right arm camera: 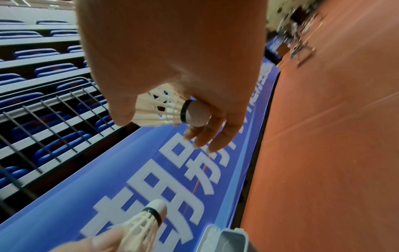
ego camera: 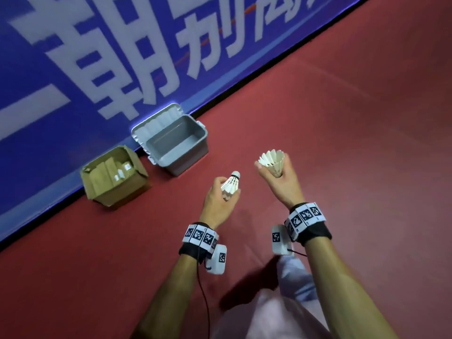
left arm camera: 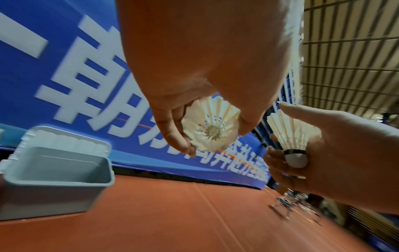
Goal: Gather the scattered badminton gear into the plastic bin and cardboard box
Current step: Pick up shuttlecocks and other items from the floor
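Left hand (ego camera: 221, 194) fingers curled round a shuttlecock (ego camera: 231, 185), right hand (ego camera: 281, 177) gripping another shuttlecock (ego camera: 272, 162), grey plastic bin (ego camera: 171, 143) apparently empty, cardboard box (ego camera: 115, 177) beside it at the red floor's (ego camera: 342, 143) edge

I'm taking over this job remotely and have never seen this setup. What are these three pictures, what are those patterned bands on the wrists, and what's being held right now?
No robot here: a person's two bare hands. The patterned wristbands carry small cameras. The big picture comes from a head camera looking down; the other two look along each hand.

The left hand holds a shuttlecock, cork pointing away. The right hand holds another shuttlecock, feathers up.

On the red floor, against a blue banner, stand an open grey plastic bin, which looks empty, and an open cardboard box with some items inside, too blurred to identify.
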Tool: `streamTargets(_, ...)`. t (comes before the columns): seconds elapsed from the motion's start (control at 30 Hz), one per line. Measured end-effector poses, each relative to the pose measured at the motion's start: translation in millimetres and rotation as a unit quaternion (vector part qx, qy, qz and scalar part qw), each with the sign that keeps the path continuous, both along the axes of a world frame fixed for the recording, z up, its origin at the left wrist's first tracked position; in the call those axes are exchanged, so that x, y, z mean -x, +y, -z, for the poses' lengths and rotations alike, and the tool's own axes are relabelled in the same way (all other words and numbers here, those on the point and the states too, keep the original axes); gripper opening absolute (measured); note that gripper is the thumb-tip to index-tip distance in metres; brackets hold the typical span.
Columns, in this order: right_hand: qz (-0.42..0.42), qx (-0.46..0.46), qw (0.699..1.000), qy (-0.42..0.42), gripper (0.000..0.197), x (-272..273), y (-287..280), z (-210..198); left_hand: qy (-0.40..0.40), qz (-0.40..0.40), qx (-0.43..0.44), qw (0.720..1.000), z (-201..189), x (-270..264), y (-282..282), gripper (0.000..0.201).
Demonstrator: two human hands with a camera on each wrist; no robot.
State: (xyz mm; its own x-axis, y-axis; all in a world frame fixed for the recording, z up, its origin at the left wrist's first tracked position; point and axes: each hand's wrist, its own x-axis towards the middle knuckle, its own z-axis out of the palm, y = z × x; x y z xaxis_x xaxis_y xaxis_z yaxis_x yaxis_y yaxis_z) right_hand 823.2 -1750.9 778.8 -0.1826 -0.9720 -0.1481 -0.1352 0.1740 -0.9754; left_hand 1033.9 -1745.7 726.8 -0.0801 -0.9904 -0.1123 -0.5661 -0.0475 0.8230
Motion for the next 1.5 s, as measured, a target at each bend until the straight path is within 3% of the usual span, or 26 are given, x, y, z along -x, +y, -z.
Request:
streamTargets(0.2, -0.084, 0.014, 0.996, 0.020, 0.038, -70.1, -145.3, 17.2, -0.003, -0.158, 0.007, 0.987, 8.4, -69.4, -93.1, 0.058)
streamTargets(0.33, -0.118, -0.001, 0.993, 0.003, 0.057, -105.4, -262.7, 25.8, -0.011, -0.228, 0.039, 0.973, 5.1, -99.3, -184.9, 0.054)
streamTargets(0.43, -0.154, 0.008, 0.988, 0.018, 0.058, -131.9, -347.1, 17.2, -0.025, -0.259, 0.049, 0.964, -1.2, -124.5, -247.8, 0.052)
streamTargets(0.63, -0.219, 0.011, 0.974, 0.060, 0.067, -220.5, -462.1, 18.7, -0.020, -0.330, 0.036, 0.943, 5.0, -200.4, -315.8, 0.060)
streamTargets(0.83, -0.255, -0.005, 0.961, 0.106, 0.055, -321.0, -546.5, 44.2, 0.011, -0.350, 0.007, 0.937, 19.6, -298.2, -380.1, 0.043)
streamTargets(1.07, -0.265, 0.000, 0.953, 0.151, 0.049, -434.6, -645.9, 61.8, -0.016, -0.316, -0.032, 0.948, 31.8, -421.1, -492.7, 0.059)
streamTargets(1.3, -0.253, -0.044, 0.953, 0.160, 0.039, -455.5, -732.1, 79.7, -0.014, -0.284, -0.094, 0.954, 53.4, -467.8, -595.4, 0.054)
streamTargets(1.5, -0.275, -0.116, 0.940, 0.162, 0.043, -465.5, -850.1, 109.3, -0.056, -0.282, -0.124, 0.950, 71.1, -481.7, -684.6, 0.053)
